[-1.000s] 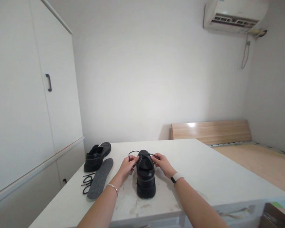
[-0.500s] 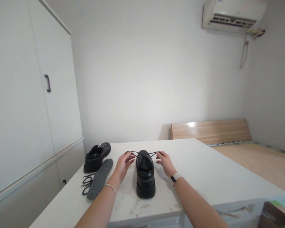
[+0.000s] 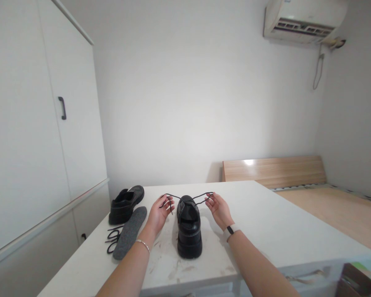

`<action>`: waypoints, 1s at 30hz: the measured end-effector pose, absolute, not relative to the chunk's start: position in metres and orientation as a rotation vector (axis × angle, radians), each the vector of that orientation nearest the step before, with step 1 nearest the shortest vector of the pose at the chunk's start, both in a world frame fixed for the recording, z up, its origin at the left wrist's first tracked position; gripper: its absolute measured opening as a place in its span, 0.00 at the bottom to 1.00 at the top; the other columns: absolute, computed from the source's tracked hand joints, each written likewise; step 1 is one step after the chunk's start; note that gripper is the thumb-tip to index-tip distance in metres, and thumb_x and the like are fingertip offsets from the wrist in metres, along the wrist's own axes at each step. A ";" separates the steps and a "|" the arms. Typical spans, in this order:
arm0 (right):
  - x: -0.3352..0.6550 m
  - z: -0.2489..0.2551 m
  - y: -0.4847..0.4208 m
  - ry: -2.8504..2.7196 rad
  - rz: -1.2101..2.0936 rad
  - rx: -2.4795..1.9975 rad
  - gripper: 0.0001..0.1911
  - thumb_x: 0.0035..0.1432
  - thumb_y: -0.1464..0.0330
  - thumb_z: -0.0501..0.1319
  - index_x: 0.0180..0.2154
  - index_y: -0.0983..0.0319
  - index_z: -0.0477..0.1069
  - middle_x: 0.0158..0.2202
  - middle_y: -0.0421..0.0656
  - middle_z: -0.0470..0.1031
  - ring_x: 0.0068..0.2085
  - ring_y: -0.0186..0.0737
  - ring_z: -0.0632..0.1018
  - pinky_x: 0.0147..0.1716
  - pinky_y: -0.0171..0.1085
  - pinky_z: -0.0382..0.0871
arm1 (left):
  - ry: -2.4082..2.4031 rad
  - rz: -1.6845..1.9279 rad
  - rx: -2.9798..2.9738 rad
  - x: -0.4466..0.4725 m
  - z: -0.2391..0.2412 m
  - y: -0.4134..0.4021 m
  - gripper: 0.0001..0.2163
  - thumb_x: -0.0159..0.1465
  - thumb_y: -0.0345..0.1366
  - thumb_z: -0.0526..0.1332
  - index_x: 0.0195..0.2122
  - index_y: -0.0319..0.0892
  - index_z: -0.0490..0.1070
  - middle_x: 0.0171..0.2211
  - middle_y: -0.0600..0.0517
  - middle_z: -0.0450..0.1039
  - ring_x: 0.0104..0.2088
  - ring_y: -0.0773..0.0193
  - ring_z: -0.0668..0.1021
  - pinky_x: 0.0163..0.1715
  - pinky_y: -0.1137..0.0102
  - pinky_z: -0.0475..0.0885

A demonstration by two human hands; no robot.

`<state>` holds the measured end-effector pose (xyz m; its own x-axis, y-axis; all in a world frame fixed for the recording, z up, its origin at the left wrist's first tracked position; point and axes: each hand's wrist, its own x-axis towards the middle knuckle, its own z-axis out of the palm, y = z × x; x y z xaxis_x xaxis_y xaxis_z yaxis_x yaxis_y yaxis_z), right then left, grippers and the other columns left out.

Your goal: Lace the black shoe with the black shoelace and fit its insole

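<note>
A black shoe (image 3: 189,237) stands upright on the white table, its heel toward me and its toe pointing away. Black shoelace (image 3: 173,195) runs out from the front of it to both sides. To the left of the shoe, my left hand (image 3: 160,212) pinches one part of the lace, and a loose end dangles by the fingers. On the other side my right hand (image 3: 218,209) has a looped part of the lace between its fingertips. Neither hand touches the shoe body.
At the table's left lie a second black shoe (image 3: 122,208), a grey insole (image 3: 130,233) and a loose coiled lace (image 3: 113,239). A white cabinet (image 3: 80,136) borders the table (image 3: 250,231) on the left. A bed (image 3: 334,206) with a wooden headboard stands at the right.
My right hand has moved slightly right and up, widening the lace loop on that side. My left hand has shifted a little left, and a lace end hangs below its fingers. The shoe stays put.
</note>
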<state>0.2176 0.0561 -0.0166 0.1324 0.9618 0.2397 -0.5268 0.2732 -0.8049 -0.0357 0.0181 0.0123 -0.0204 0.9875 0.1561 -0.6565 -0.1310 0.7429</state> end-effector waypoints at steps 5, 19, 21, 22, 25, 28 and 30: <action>0.218 -0.011 0.052 -0.896 1.189 -0.600 0.12 0.67 0.61 0.59 0.45 0.63 0.71 0.41 0.43 0.75 0.34 0.35 0.76 0.33 0.37 0.75 | 0.485 1.556 0.860 -0.032 0.016 0.012 0.07 0.56 0.36 0.68 0.35 0.41 0.76 0.44 0.46 0.79 0.44 0.57 0.80 0.45 0.64 0.76; 0.203 -0.008 0.035 -1.293 1.283 -0.781 0.24 0.67 0.49 0.52 0.35 0.63 0.69 0.25 0.36 0.71 0.16 0.26 0.63 0.15 0.29 0.57 | 0.803 1.523 1.062 -0.035 0.000 0.019 0.20 0.62 0.52 0.64 0.25 0.39 0.73 0.34 0.48 0.79 0.32 0.63 0.79 0.37 0.67 0.75; 0.200 -0.018 0.041 -1.351 1.245 -0.852 0.17 0.68 0.57 0.57 0.37 0.65 0.70 0.27 0.36 0.71 0.20 0.27 0.68 0.19 0.29 0.64 | 0.903 1.552 1.117 -0.032 -0.005 0.023 0.13 0.64 0.44 0.64 0.32 0.39 0.74 0.35 0.51 0.78 0.33 0.64 0.79 0.37 0.66 0.75; 0.199 -0.022 0.044 -1.376 1.218 -0.881 0.13 0.67 0.60 0.59 0.38 0.65 0.71 0.29 0.36 0.72 0.22 0.28 0.70 0.21 0.30 0.67 | 0.945 1.553 1.154 -0.031 -0.007 0.025 0.10 0.65 0.41 0.64 0.34 0.38 0.74 0.35 0.52 0.77 0.34 0.64 0.79 0.38 0.65 0.75; 0.198 -0.029 0.050 -1.444 1.133 -0.921 0.09 0.66 0.64 0.61 0.41 0.65 0.72 0.34 0.39 0.74 0.28 0.31 0.75 0.27 0.33 0.73 | 1.015 1.518 1.280 -0.025 -0.011 0.027 0.06 0.65 0.36 0.64 0.38 0.37 0.75 0.37 0.51 0.78 0.37 0.63 0.79 0.41 0.62 0.75; 0.199 -0.028 0.050 -1.497 1.068 -0.913 0.09 0.65 0.65 0.62 0.42 0.65 0.72 0.37 0.41 0.75 0.33 0.34 0.77 0.32 0.36 0.75 | 1.015 1.467 1.399 -0.021 -0.011 0.027 0.06 0.65 0.35 0.65 0.39 0.38 0.75 0.39 0.50 0.79 0.39 0.61 0.80 0.45 0.60 0.75; 0.199 -0.026 0.047 -1.526 1.041 -0.900 0.10 0.65 0.64 0.62 0.43 0.65 0.72 0.38 0.41 0.75 0.34 0.35 0.77 0.33 0.38 0.75 | 1.007 1.445 1.455 -0.020 -0.011 0.026 0.06 0.65 0.34 0.65 0.40 0.38 0.76 0.40 0.50 0.79 0.40 0.61 0.80 0.46 0.59 0.75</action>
